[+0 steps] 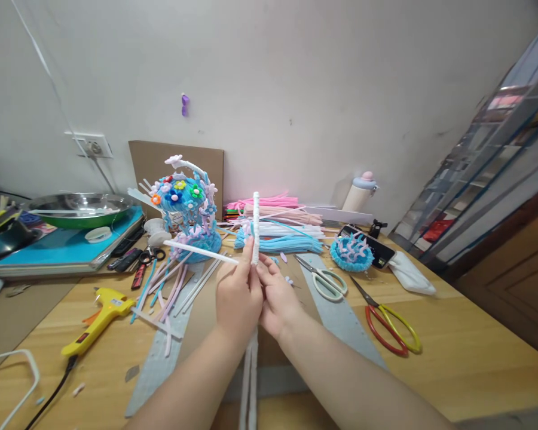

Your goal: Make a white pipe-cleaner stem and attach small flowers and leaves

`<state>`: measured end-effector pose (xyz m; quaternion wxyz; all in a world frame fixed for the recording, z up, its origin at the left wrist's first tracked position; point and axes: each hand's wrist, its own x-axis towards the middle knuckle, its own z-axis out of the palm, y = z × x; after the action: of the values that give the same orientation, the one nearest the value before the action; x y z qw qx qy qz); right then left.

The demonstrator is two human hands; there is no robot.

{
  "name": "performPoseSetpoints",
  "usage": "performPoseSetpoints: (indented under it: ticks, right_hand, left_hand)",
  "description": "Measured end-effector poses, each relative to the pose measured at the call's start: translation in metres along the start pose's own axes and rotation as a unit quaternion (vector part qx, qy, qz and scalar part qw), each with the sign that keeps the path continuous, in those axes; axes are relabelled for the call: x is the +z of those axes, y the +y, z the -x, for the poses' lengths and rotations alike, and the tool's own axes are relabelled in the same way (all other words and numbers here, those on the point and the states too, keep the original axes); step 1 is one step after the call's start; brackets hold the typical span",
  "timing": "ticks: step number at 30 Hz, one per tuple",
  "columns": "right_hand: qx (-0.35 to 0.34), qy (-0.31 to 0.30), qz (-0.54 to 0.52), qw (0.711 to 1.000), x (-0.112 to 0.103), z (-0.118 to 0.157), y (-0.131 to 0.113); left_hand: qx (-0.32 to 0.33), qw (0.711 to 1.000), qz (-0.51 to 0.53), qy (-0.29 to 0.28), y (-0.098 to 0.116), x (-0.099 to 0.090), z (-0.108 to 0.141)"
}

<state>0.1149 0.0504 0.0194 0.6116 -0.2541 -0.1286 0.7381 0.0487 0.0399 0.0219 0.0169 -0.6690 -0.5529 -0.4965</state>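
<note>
Both of my hands meet over the middle of the table, closed around white pipe cleaners. From the fingers rises a thick wrapped white pipe cleaner stem (256, 218), upright, with a rounded tip. My left hand (237, 295) grips its lower part, index finger pointing up along it. My right hand (278, 294) pinches the same place from the right, its fingertips partly hidden. One loose white pipe cleaner (199, 249) sticks out to the left from the grip. White lengths (250, 385) hang below the hands towards me.
Behind my left hand stands a blue flower-covered pipe cleaner piece (182, 197). A yellow glue gun (101, 316) lies left. Green-white scissors (329, 280), red-yellow scissors (388, 325) and a small blue piece (352, 254) lie right. Blue pipe cleaner bundles (291, 243) lie behind.
</note>
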Motion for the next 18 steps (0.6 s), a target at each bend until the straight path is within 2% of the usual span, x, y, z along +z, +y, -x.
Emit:
performPoseSetpoints:
  ticks: [4, 8, 13, 18]
  right_hand:
    - [-0.044, -0.022, 0.058, 0.997, -0.008, -0.002, 0.002]
    - [-0.014, -0.078, 0.089, 0.993, -0.013, -0.001, -0.001]
    - [-0.016, -0.093, 0.056, 0.994, -0.016, 0.008, -0.009]
    - [0.003, -0.127, 0.061, 0.99, -0.021, 0.015, -0.012]
  left_hand:
    - [0.095, 0.988, -0.116, -0.032, 0.001, -0.001, -0.001]
    - [0.176, 0.961, -0.191, -0.097, 0.007, -0.005, -0.009]
    - [0.222, 0.943, -0.168, -0.183, 0.016, -0.015, -0.016]
    - [0.234, 0.939, -0.15, -0.202, 0.022, -0.022, -0.015]
